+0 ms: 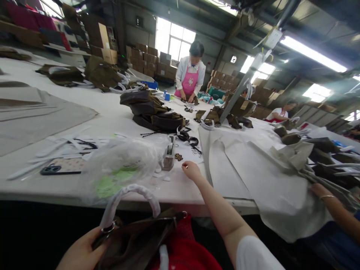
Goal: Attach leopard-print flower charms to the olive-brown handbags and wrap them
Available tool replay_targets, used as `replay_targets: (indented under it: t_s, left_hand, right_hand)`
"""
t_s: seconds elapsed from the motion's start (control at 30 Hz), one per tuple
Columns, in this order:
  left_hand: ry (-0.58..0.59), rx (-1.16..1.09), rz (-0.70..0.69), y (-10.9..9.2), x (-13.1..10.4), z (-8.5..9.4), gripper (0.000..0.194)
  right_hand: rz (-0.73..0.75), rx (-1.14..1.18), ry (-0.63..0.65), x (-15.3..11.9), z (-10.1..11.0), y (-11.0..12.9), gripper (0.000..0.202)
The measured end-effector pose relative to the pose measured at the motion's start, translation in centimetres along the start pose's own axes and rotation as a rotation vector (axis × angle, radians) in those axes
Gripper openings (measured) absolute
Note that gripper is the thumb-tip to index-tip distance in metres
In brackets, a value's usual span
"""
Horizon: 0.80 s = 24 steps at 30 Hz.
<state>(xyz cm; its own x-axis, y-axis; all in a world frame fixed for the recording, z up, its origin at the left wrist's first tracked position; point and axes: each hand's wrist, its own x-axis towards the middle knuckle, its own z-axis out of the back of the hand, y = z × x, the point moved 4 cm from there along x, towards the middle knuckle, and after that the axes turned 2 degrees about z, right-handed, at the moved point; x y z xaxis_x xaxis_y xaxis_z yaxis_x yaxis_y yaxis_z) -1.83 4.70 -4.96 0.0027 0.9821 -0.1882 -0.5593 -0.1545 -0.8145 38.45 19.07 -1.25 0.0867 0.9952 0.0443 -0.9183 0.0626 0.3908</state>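
Note:
In my lap, a dark olive-brown handbag (132,240) lies tilted with its mouth partly open. Its top handle (133,188) is wrapped in white film. My left hand (81,249) grips the bag's side, near the metal ring at the foot of the handle. Over the table edge, my right hand (191,170) has its fingers pinched together; whatever they hold is too small to make out. Just left of those fingers stand a grey tape dispenser (169,159) and a small dark flower-shaped piece (178,157). Black cords (188,138) lie beyond it.
A clear plastic bag (126,157) with green pieces sits left, beside a phone (62,166). Stacked brown bags (152,110) lie farther back. A metal post (239,88) rises from the table. One person (190,73) works opposite; another's hand (320,190) is at right.

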Motion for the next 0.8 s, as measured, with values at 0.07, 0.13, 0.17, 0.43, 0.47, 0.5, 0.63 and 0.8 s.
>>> replay_targets:
  t_s: [0.07,0.13,0.17,0.43,0.47,0.5,0.63,0.8]
  left_hand:
    - [0.082,-0.052,0.031,-0.2,-0.1,-0.2,0.025]
    - [0.123,-0.087,0.066,-0.4,-0.3,-0.2,0.025]
    - [0.128,-0.098,0.08,-0.5,-0.4,-0.2,0.025]
    - [0.173,-0.135,0.161,-1.4,-0.9,-0.6,0.029]
    - [0.175,-0.133,0.173,-1.5,-0.8,-0.6,0.03]
    - [0.172,-0.126,0.187,-1.5,-0.7,-0.5,0.03]
    - [0.153,-0.126,0.21,-1.6,0.0,-0.4,0.03]
    - [0.156,-0.15,0.237,-1.3,0.5,-0.6,0.031]
  right_hand:
    - [0.026,-0.043,0.011,1.5,-0.3,0.2,0.031]
    - [0.08,-0.078,0.028,2.8,-0.7,0.8,0.044]
    - [0.11,-0.091,0.041,3.4,-1.0,1.0,0.049]
    - [0.213,-0.139,0.121,5.2,-4.0,0.6,0.056]
    - [0.211,-0.142,0.116,5.1,-4.3,0.4,0.056]
    - [0.208,-0.145,0.11,4.9,-4.5,0.1,0.056]
    - [0.193,-0.153,0.07,4.3,-5.1,-0.3,0.056]
    - [0.21,-0.154,-0.038,4.0,-5.2,-0.2,0.053]
